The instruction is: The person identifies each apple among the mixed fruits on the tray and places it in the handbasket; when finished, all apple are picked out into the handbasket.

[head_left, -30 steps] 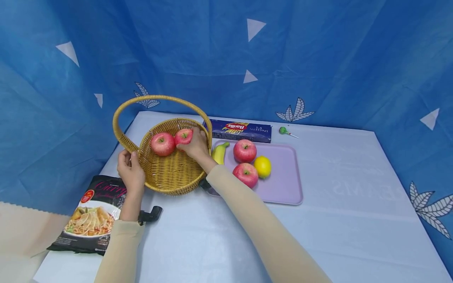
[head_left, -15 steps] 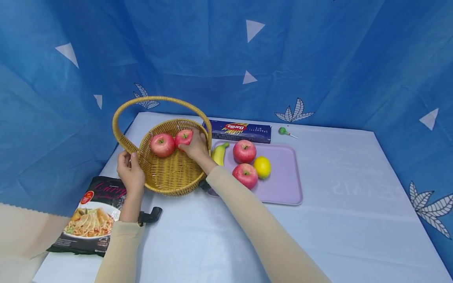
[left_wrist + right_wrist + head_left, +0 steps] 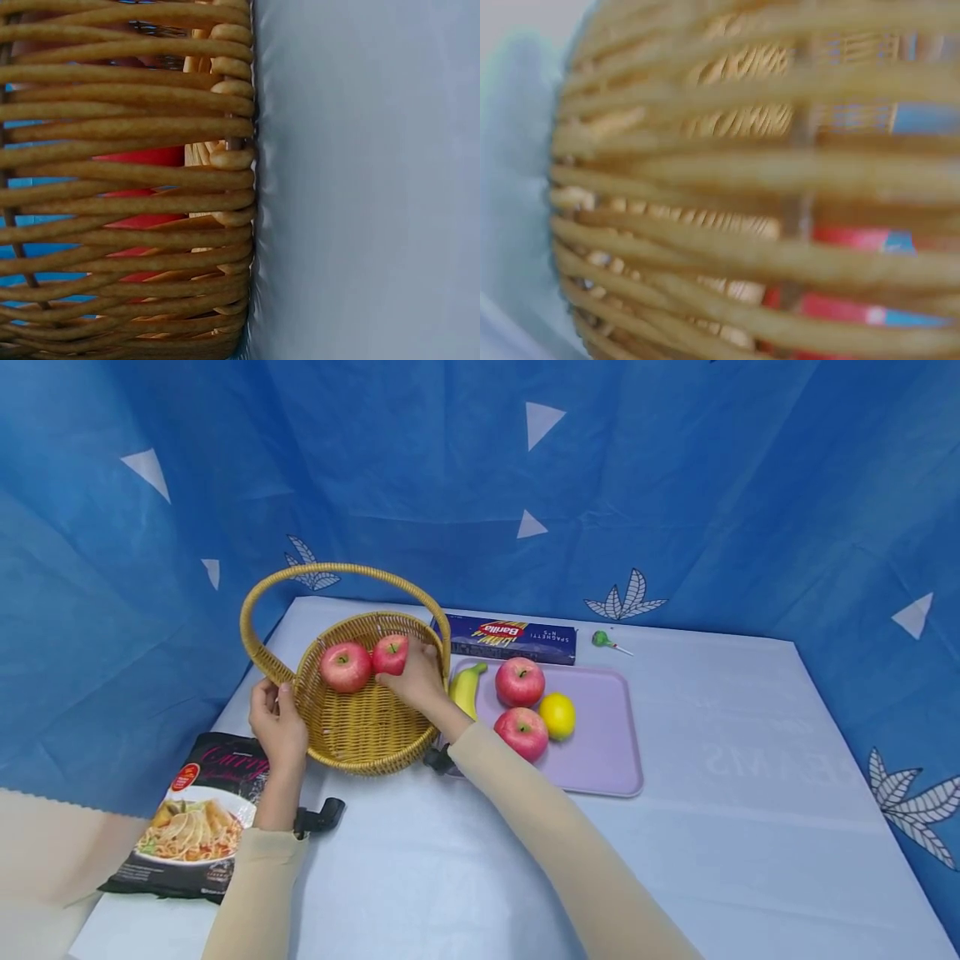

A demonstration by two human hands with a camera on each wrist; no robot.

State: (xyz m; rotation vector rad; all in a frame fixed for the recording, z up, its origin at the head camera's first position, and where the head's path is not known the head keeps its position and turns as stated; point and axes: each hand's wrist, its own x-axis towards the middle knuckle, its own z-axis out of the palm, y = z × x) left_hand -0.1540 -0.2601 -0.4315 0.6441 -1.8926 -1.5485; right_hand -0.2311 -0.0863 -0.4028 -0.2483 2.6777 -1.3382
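Note:
A yellow wicker basket [image 3: 371, 731] with a tall arched handle [image 3: 337, 568] stands at the left of the table. My left hand [image 3: 281, 722] pinches its left rim near the foot of the handle. Inside, my right hand [image 3: 418, 681] holds an apple [image 3: 388, 654] around its right side, thumb low in front. Left of that sits a second apple [image 3: 345, 667], right beside the first. Woven strands fill much of the left wrist view, with red apple [image 3: 146, 156] showing through the gaps. The right wrist view is blurred by the basket wall [image 3: 705, 172]; neither wrist view shows its hand.
Right of the basket lies a purple tray [image 3: 600, 752] with a banana [image 3: 465, 689], two apples [image 3: 519, 682] and a lemon [image 3: 557, 717]. Behind are a blue spaghetti box [image 3: 510, 639] and a lollipop [image 3: 602, 638]. A black noodle packet [image 3: 198, 814] lies at the left edge.
My right wrist and forearm have shifted slightly to the right and toward me, the fingers still at the apple. The left hand, the basket and the fruit stay in place.

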